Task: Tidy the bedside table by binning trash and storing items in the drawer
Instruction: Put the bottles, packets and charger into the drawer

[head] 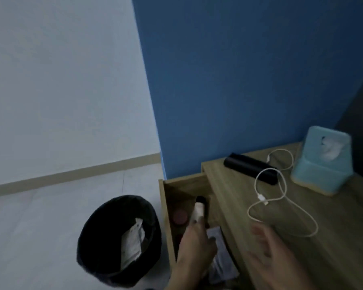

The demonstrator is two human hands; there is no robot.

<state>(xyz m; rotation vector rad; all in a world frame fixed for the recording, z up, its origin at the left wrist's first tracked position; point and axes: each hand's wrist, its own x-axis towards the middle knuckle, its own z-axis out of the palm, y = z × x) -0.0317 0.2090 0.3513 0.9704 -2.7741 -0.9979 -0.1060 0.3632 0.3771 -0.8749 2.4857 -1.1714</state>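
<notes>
The wooden bedside table (333,222) has its drawer (166,208) pulled open to the left. My left hand (194,248) reaches into the drawer, shut on a small white tube with a black cap (199,207). Inside the drawer lie a round reddish lid (179,216) and a greyish packet (218,243). My right hand (268,254) hovers blurred over the tabletop's front, fingers apart and holding nothing. On the tabletop lie a white charging cable (281,197) and a black oblong case (249,169).
A teal tissue box (321,164) stands at the table's back right. A black bin (117,241) with white paper trash (132,241) in it sits on the pale floor left of the drawer. A blue wall rises behind the table.
</notes>
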